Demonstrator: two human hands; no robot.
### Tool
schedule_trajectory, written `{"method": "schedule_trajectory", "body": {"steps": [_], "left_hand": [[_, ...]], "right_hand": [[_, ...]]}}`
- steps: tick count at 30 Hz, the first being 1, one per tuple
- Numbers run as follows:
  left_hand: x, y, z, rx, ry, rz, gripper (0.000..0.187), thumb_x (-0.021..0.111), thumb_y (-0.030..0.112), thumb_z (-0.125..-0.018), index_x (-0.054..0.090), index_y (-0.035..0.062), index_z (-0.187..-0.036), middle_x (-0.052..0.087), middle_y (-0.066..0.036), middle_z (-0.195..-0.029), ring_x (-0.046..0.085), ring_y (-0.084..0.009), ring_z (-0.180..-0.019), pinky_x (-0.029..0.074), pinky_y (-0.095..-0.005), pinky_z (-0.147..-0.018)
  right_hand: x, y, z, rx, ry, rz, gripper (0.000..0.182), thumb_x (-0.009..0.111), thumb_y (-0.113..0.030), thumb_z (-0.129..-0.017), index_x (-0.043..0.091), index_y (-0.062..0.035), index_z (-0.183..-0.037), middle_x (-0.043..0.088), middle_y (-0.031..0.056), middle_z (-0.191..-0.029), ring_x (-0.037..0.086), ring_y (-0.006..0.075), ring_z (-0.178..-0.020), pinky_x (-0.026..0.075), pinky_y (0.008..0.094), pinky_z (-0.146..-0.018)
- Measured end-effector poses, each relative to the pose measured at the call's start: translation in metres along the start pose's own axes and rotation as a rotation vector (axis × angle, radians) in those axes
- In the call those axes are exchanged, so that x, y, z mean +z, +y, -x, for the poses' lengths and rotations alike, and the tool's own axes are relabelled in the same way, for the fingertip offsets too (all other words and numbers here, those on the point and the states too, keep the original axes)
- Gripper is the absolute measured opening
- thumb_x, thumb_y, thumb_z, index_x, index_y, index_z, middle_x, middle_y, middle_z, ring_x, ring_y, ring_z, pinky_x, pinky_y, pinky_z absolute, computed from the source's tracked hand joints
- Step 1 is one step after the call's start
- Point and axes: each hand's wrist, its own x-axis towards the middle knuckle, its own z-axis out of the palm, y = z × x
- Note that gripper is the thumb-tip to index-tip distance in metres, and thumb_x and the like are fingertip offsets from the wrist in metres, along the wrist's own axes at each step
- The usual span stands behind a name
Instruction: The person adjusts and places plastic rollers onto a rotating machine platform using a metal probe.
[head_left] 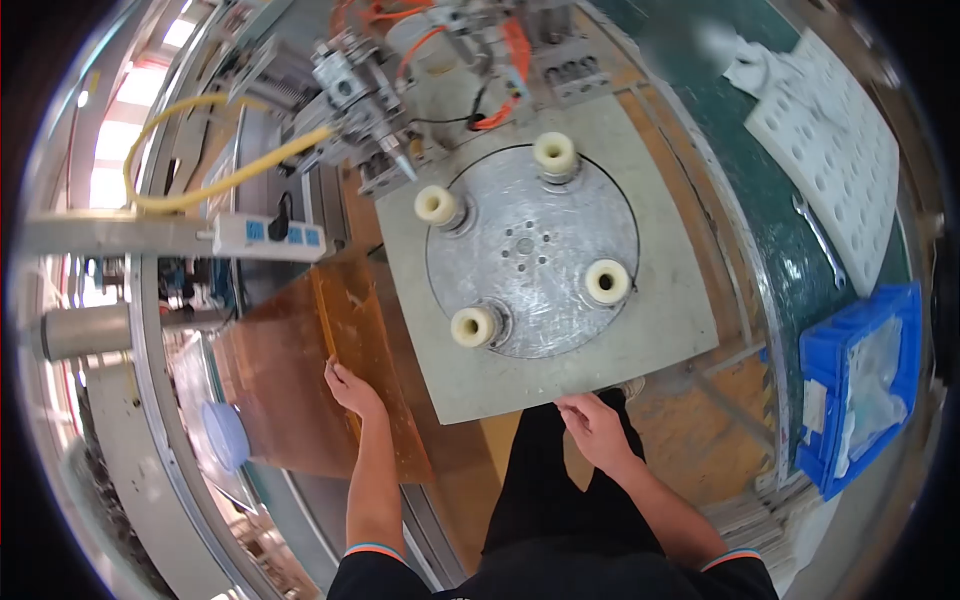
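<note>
My left hand point(353, 391) is at the upright edge of a see-through amber panel point(285, 375), with its fingers curled around that edge. My right hand point(597, 430) is at the front edge of a grey square plate point(480, 388). Its fingers are bent together against that edge, and whatever may be between them is hidden. On the plate lies a round metal turntable point(540, 290) with small holes at its centre. Cream-coloured ring-shaped parts stand on its holders: one at back left point(437, 206), one at back right point(554, 154), others at front left point(473, 326) and front right point(606, 283).
Behind the turntable are a metal nozzle fixture point(395, 150) and orange air hoses point(515, 60). A yellow hose point(230, 185) and power strip point(268, 237) are at left. The green bench point(770, 240) bears a white perforated tray point(835, 140), wrench point(818, 240) and blue crate point(815, 450).
</note>
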Motion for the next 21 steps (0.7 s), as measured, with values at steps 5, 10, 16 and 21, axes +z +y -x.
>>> {"method": "schedule_trajectory", "body": {"steps": [5, 10, 16, 21], "left_hand": [[-0.01, 0.015, 0.003, -0.137, -0.065, 0.286, 0.031, 0.038, 0.018, -0.097, 0.055, 0.0011, -0.116, 0.049, -0.001, -0.082, 0.047, -0.0119, -0.075, 0.04, -0.0243, -0.072], [-0.025, 0.054, 0.038, -0.227, -0.274, 0.499, 0.027, 0.041, 0.017, -0.096, 0.056, 0.0026, -0.114, 0.035, 0.007, -0.068, 0.03, -0.0027, -0.057, 0.027, -0.0188, -0.051], [-0.031, 0.085, 0.089, -0.386, -0.761, 0.652, 0.027, 0.049, 0.013, -0.093, 0.056, 0.0027, -0.117, 0.048, 0.004, -0.073, 0.037, -0.0059, -0.063, 0.034, -0.0205, -0.057], [-0.003, 0.069, 0.081, -0.457, -0.957, 0.642, 0.03, 0.05, 0.012, -0.091, 0.054, 0.0034, -0.119, 0.05, -0.001, -0.068, 0.038, -0.0092, -0.059, 0.036, -0.0232, -0.056]], "right_hand": [[0.036, -0.022, -0.039, -0.046, -0.031, 0.074, 0.017, 0.057, -0.006, -0.086, 0.06, -0.0031, -0.102, 0.06, 0.0115, -0.096, 0.06, 0.0215, -0.079, 0.049, 0.0299, -0.068], [0.071, -0.017, -0.061, -0.143, 0.08, 0.302, 0.018, 0.056, -0.004, -0.084, 0.061, -0.0012, -0.101, 0.059, 0.0123, -0.092, 0.058, 0.0247, -0.08, 0.047, 0.0306, -0.069], [0.09, -0.016, -0.08, -0.32, 0.107, 0.632, 0.026, 0.059, 0.001, -0.078, 0.064, -0.0055, -0.103, 0.054, 0.0117, -0.079, 0.052, 0.0254, -0.069, 0.043, 0.033, -0.063], [0.095, -0.015, -0.085, -0.281, 0.093, 0.753, 0.032, 0.06, 0.002, -0.076, 0.064, -0.0079, -0.106, 0.049, 0.0097, -0.072, 0.049, 0.023, -0.064, 0.042, 0.0325, -0.06]]}}
